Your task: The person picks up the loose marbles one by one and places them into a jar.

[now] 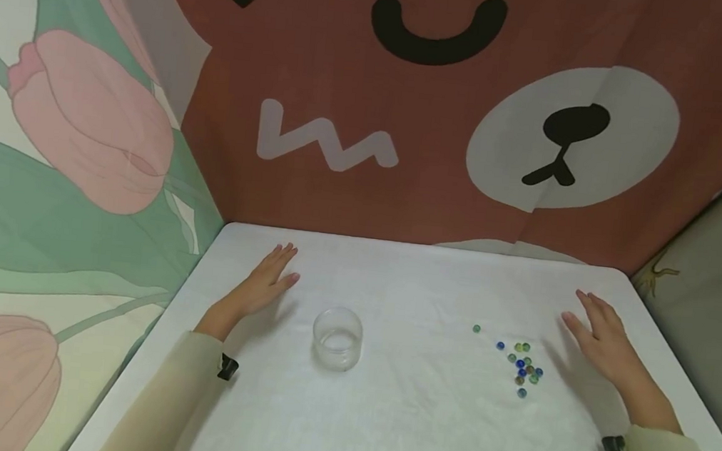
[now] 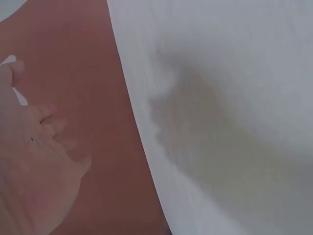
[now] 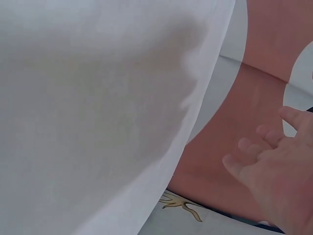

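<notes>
left hand (image 1: 259, 287) and right hand (image 1: 607, 347) are raised, fingers loosely extended, holding nothing; the clear cup (image 1: 336, 358) stands on the table (image 1: 395, 422) near the left hand, the marbles (image 1: 520, 364) lie nearer the right; a light pinch should keep them from rolling.

Pale beige sleeves (image 1: 171, 389) — small black devices (image 1: 228, 367) at both wrists

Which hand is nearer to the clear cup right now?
Left. The left hand is to the left of the clear cup, not touching it; the right hand is well to its right, past the marbles.
</notes>
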`<state>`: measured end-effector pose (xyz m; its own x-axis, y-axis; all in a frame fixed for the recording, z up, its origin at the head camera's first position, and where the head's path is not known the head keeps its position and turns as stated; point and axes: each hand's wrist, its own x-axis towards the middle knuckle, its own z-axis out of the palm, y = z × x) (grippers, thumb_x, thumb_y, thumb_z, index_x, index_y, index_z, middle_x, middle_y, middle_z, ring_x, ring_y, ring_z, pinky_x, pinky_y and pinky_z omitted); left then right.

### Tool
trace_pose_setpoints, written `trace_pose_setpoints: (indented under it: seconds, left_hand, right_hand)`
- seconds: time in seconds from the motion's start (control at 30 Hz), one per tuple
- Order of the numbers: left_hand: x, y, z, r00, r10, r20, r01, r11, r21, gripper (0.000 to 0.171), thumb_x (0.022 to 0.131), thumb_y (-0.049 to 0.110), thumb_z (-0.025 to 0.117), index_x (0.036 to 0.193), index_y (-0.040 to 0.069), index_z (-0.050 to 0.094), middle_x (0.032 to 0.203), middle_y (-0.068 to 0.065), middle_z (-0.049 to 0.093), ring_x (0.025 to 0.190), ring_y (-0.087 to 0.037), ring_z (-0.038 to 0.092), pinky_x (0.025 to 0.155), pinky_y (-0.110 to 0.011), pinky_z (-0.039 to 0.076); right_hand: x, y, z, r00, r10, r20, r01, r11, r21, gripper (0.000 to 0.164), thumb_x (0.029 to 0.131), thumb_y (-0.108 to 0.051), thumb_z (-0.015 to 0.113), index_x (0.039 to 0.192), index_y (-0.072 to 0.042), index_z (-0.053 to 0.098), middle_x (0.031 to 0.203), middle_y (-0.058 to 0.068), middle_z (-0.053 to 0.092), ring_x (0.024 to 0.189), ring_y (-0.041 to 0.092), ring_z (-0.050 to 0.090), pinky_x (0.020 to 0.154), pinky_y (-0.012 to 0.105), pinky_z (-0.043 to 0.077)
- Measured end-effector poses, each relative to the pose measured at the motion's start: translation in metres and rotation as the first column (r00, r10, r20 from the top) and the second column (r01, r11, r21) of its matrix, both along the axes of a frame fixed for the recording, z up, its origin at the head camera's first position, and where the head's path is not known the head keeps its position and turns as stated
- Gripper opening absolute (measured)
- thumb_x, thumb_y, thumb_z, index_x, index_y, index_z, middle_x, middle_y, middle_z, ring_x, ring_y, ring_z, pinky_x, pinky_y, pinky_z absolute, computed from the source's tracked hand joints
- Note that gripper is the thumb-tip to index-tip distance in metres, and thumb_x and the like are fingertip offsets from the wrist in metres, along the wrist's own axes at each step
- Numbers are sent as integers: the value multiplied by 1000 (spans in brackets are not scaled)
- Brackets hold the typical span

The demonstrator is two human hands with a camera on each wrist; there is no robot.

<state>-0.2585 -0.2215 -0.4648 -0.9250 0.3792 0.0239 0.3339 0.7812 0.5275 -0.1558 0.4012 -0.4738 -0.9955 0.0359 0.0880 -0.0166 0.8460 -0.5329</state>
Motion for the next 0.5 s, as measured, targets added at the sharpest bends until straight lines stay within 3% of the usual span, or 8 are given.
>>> trace_pose_setpoints:
  seconds: [0.2, 0.33, 0.5]
  left_hand:
    - [15, -3, -1, 999, -36, 33, 34, 997, 62, 76, 104, 58, 44, 163, 16, 20, 170, -7, 14, 157, -31, 4, 122, -63, 12]
    - [23, -4, -4, 996, -60, 60, 56, 997, 62, 82, 100, 59, 52, 164, 20, 19, 171, -6, 12, 157, -31, 5, 120, -66, 15]
    - [29, 0, -4, 994, -91, 60, 88, 995, 50, 87, 97, 62, 56, 164, 21, 18, 171, -5, 13, 157, -29, 5, 120, -65, 17]
  right_hand:
    - [4, -3, 1, 1000, 15, -8, -15, 999, -37, 70, 109, -41, 40, 158, 4, 17, 151, 43, 18, 135, 63, 23, 104, 79, 24]
    - [6, -5, 2, 1000, 18, 9, -17, 997, -70, 69, 110, -40, 40, 158, 5, 18, 148, 43, 22, 128, 60, 34, 97, 76, 34]
    - [13, -4, 1, 1000, 7, 6, -6, 994, -108, 66, 110, -37, 40, 157, 5, 22, 145, 42, 27, 125, 59, 37, 93, 75, 36]
